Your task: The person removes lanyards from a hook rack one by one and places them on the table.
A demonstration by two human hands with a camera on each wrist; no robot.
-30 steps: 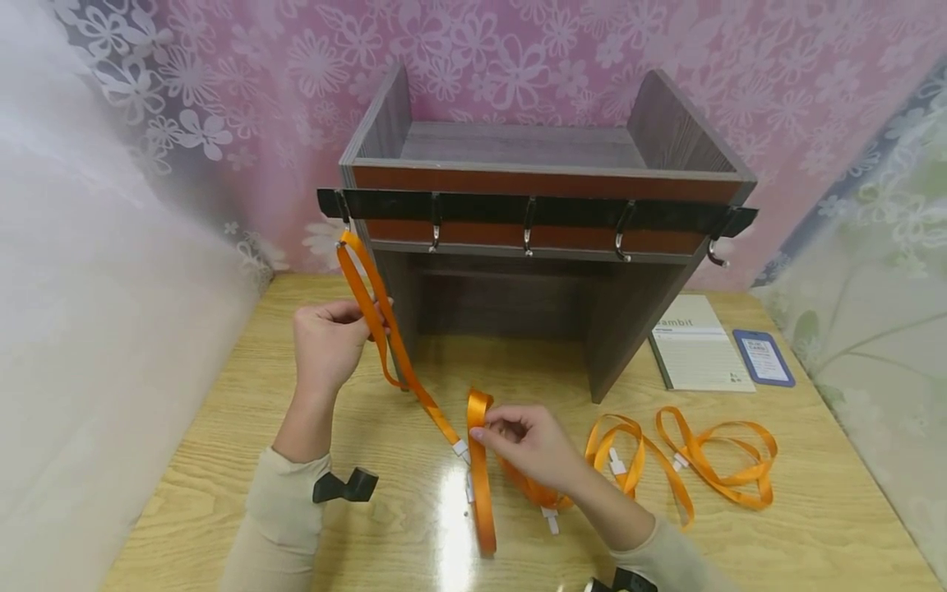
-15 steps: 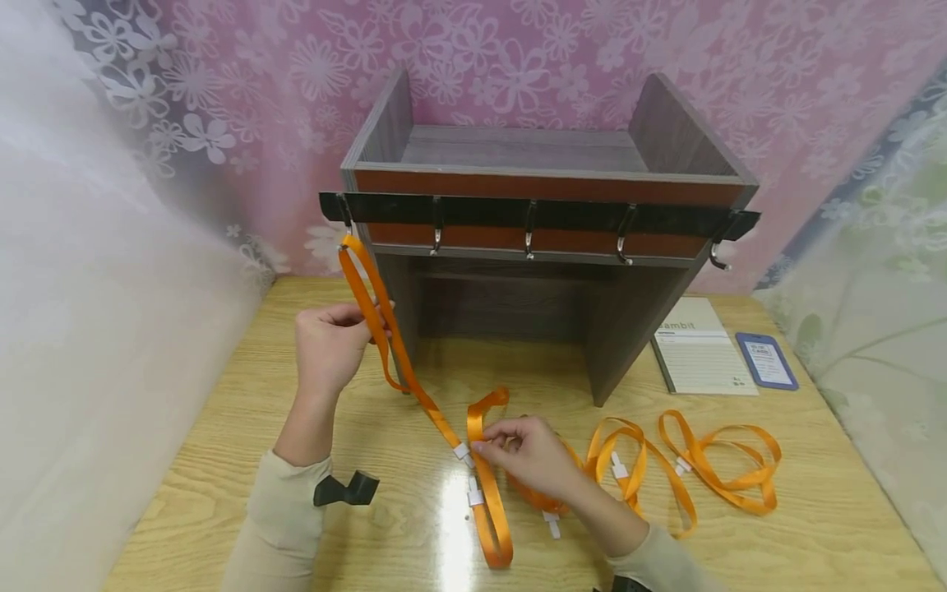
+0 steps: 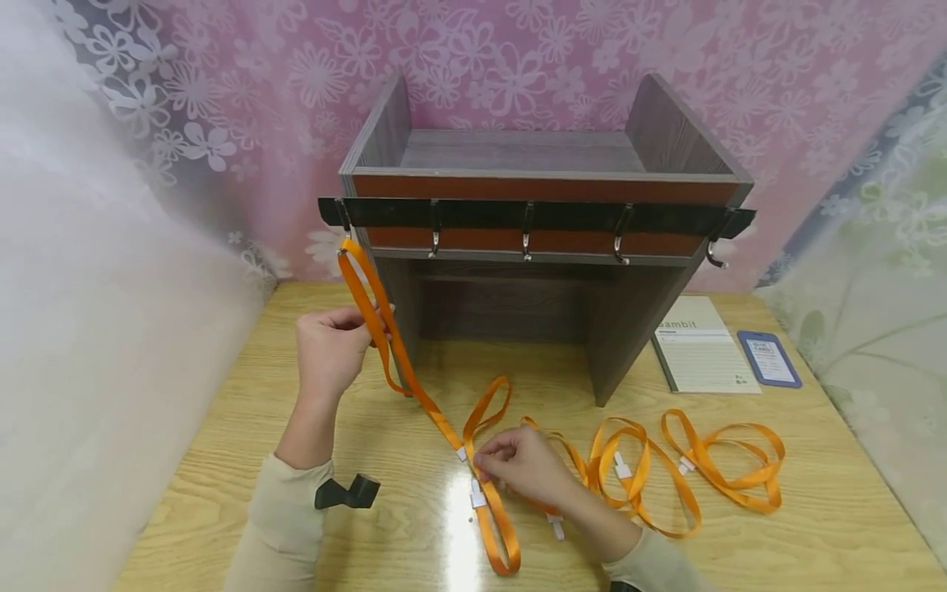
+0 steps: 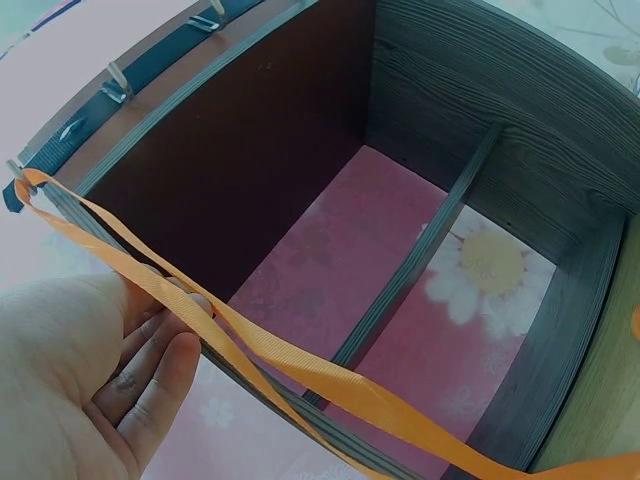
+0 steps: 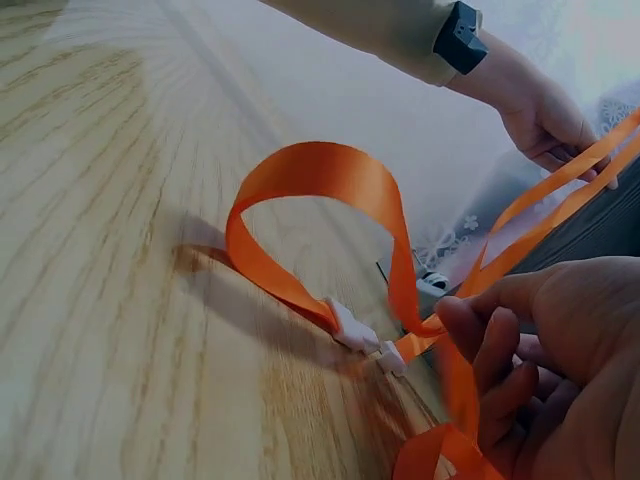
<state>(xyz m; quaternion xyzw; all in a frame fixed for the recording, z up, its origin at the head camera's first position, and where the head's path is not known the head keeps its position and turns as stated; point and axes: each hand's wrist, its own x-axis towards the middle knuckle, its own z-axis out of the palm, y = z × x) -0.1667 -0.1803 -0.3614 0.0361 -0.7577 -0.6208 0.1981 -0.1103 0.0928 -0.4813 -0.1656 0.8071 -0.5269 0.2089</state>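
An orange lanyard [image 3: 427, 401] hangs from the leftmost hook [image 3: 344, 241] and slants down to a white buckle [image 3: 462, 453]. My left hand [image 3: 330, 349] holds its straps partway down, fingertips behind them; in the left wrist view the strap [image 4: 362, 392] crosses over those fingers. Low over the table, my right hand [image 3: 528, 466] pinches another stretch of orange lanyard strap [image 3: 500, 526] between thumb and forefinger. That strap loops toward the front, with a white clip [image 3: 477, 493] on it. In the right wrist view, the loop [image 5: 320, 168] arches above the wood beside my right hand [image 5: 575, 350].
A black rail [image 3: 481, 215] with several metal hooks spans the front of a grey wooden shelf unit [image 3: 636, 337]. More orange lanyards [image 3: 777, 473] lie coiled on the table [image 3: 244, 427] at right. Behind them are a notebook [image 3: 706, 353] and a blue card holder [image 3: 769, 359].
My right hand has moved slightly down, its strap spreading from a narrow fold into wider loops behind and in front of it. My left hand stays at the hanging lanyard.
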